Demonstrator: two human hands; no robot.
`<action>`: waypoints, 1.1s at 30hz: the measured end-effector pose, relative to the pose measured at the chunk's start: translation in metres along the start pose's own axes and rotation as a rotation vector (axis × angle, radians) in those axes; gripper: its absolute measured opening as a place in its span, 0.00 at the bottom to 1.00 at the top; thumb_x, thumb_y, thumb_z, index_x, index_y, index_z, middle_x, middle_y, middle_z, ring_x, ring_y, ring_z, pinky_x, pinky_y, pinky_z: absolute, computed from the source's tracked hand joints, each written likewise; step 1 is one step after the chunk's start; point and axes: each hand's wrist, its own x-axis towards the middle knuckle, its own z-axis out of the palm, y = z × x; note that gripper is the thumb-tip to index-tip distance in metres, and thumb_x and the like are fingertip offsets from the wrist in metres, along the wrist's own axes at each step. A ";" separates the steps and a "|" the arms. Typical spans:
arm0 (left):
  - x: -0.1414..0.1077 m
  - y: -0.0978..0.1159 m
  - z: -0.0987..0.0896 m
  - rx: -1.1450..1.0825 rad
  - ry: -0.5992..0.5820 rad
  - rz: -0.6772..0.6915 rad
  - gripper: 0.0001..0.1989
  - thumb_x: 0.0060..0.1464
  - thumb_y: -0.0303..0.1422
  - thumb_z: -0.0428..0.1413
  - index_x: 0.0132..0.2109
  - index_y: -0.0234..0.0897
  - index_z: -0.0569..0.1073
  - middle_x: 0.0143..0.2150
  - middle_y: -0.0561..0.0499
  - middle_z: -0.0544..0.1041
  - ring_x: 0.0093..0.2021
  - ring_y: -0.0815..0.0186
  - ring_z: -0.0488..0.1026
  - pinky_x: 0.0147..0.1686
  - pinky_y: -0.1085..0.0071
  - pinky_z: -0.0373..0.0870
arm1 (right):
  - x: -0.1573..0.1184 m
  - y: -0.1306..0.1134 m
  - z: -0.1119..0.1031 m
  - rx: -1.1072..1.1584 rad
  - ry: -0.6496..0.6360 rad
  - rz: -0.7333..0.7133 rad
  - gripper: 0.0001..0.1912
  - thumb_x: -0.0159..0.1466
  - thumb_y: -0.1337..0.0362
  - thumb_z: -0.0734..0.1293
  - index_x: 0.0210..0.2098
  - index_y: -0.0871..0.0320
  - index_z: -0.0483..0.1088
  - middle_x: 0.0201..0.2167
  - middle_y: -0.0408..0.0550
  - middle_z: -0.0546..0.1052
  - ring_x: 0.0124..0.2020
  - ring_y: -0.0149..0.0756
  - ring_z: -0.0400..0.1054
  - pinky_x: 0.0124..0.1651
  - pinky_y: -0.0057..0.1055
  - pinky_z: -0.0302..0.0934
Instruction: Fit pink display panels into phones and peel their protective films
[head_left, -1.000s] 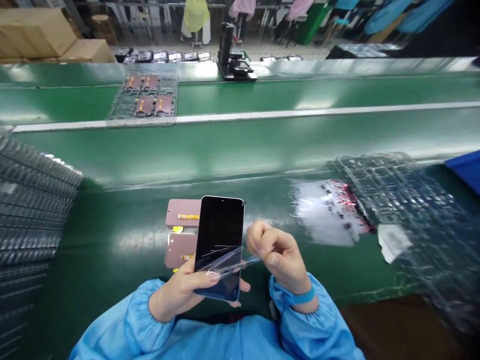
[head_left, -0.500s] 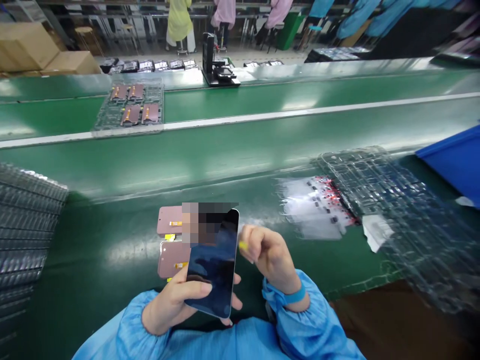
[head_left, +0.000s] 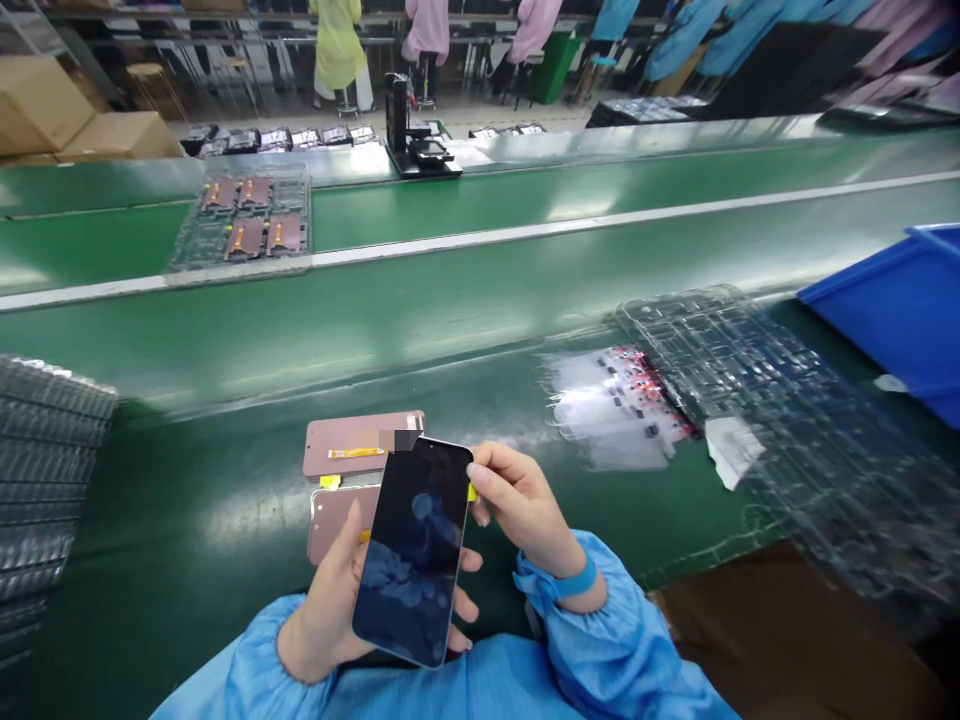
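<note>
- Two hands, mine: left hand (head_left: 330, 605) and right hand (head_left: 525, 505)
- One phone screen (head_left: 412, 550) in my left
- One yellow tab (head_left: 472, 492) at my right fingertips
- Two pink panels (head_left: 341, 437) on the table (head_left: 225, 520) before me
- Four boards (head_left: 244, 238) in one clear tray (head_left: 191, 235) farther off
- One blue bin (head_left: 892, 300) to my right
- One white paper scrap (head_left: 731, 450) near it
- One black stand (head_left: 397, 120) opposite me

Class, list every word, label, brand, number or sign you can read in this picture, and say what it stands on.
None can be read.
Dark screen: no text visible, only reflections.
Orange-yellow ribbon on the upper pink panel: its pale patch is too small to read.
Clear strips with red and black patches: too blurred to read.
</note>
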 end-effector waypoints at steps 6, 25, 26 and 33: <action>0.003 -0.002 -0.007 -0.115 0.005 -0.027 0.43 0.62 0.58 0.34 0.58 0.24 0.72 0.48 0.33 0.77 0.43 0.52 0.78 0.42 0.55 0.75 | 0.002 -0.003 0.001 0.016 -0.048 0.062 0.17 0.63 0.50 0.69 0.32 0.58 0.68 0.19 0.37 0.67 0.16 0.23 0.55 0.19 0.23 0.48; 0.005 -0.010 -0.002 -0.056 0.048 0.026 0.44 0.61 0.59 0.34 0.56 0.23 0.72 0.47 0.34 0.76 0.41 0.55 0.78 0.40 0.60 0.76 | -0.002 -0.005 -0.001 -0.036 -0.064 0.030 0.21 0.65 0.50 0.66 0.26 0.56 0.58 0.21 0.36 0.58 0.21 0.25 0.47 0.23 0.26 0.43; 0.005 -0.010 -0.001 -0.042 0.053 0.026 0.44 0.61 0.59 0.34 0.55 0.21 0.73 0.45 0.34 0.76 0.40 0.55 0.78 0.41 0.60 0.76 | -0.002 -0.006 -0.001 -0.036 -0.063 0.030 0.21 0.65 0.50 0.66 0.26 0.56 0.58 0.21 0.35 0.57 0.21 0.25 0.47 0.23 0.26 0.43; 0.001 -0.011 -0.001 0.105 0.091 0.008 0.46 0.59 0.62 0.37 0.55 0.21 0.74 0.41 0.35 0.77 0.38 0.57 0.77 0.45 0.61 0.72 | -0.003 -0.005 0.000 0.015 -0.062 0.058 0.21 0.64 0.50 0.68 0.25 0.55 0.57 0.20 0.35 0.56 0.20 0.24 0.44 0.22 0.25 0.42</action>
